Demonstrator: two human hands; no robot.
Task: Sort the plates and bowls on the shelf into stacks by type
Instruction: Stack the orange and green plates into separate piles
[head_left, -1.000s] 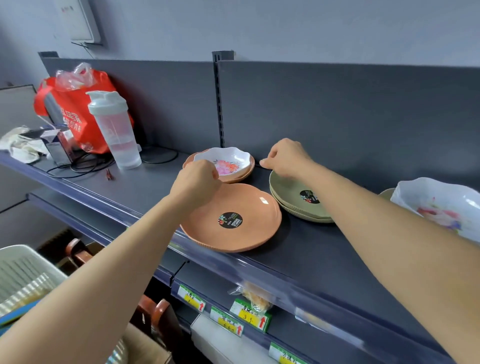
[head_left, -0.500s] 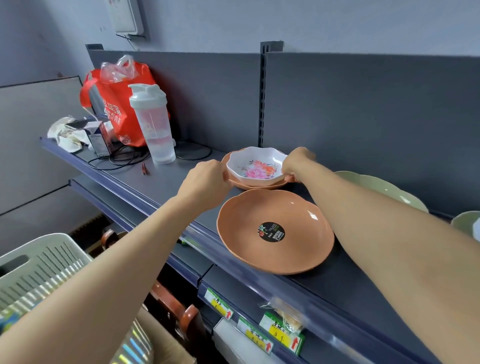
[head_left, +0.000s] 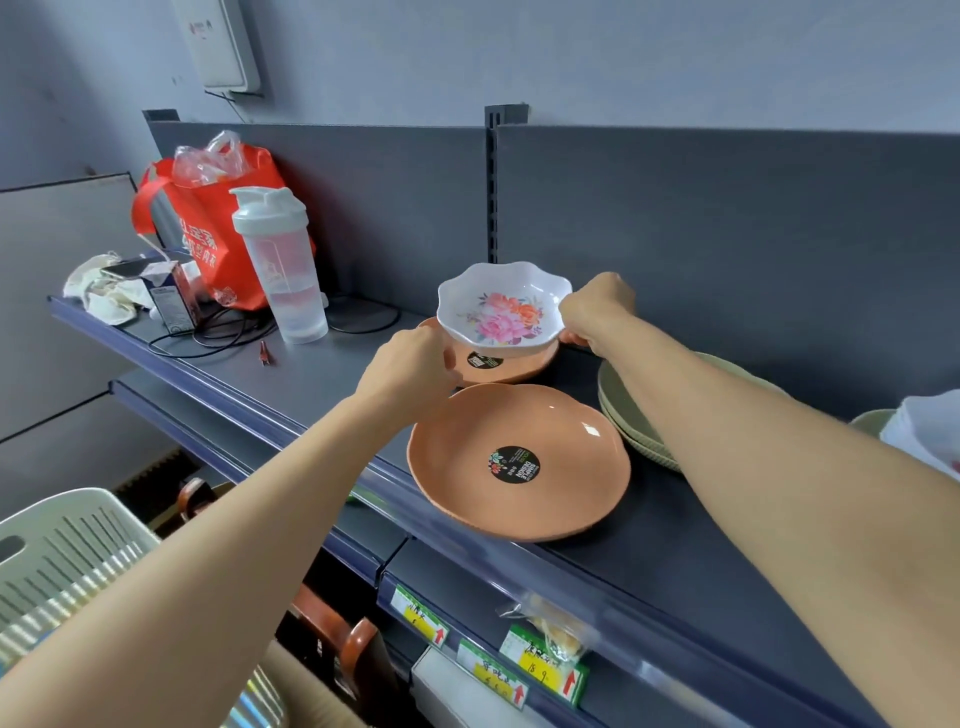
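A white scalloped floral bowl (head_left: 501, 312) is raised and tilted just above a small orange plate (head_left: 514, 366) at the back of the shelf. My right hand (head_left: 597, 312) pinches the bowl's right rim. My left hand (head_left: 410, 369) is closed at the left rim of that small orange plate, below the bowl. A larger orange plate (head_left: 519, 462) with a black sticker lies in front, near the shelf edge. A stack of green plates (head_left: 623, 415) sits to the right, partly hidden by my right arm. Another white floral bowl (head_left: 924, 431) rests on a green plate (head_left: 872, 421) at the far right.
On the left of the dark shelf (head_left: 311, 431) stand a clear shaker bottle (head_left: 283, 270), a red bag (head_left: 208, 234), a small box and black cables (head_left: 223, 332). A white slatted basket (head_left: 62, 545) sits low at the left. Price tags hang on the shelf below.
My right hand left the green plates and took the floral bowl's right rim. The bowl has risen off the small orange plate. My left hand shifted to that plate's left rim.
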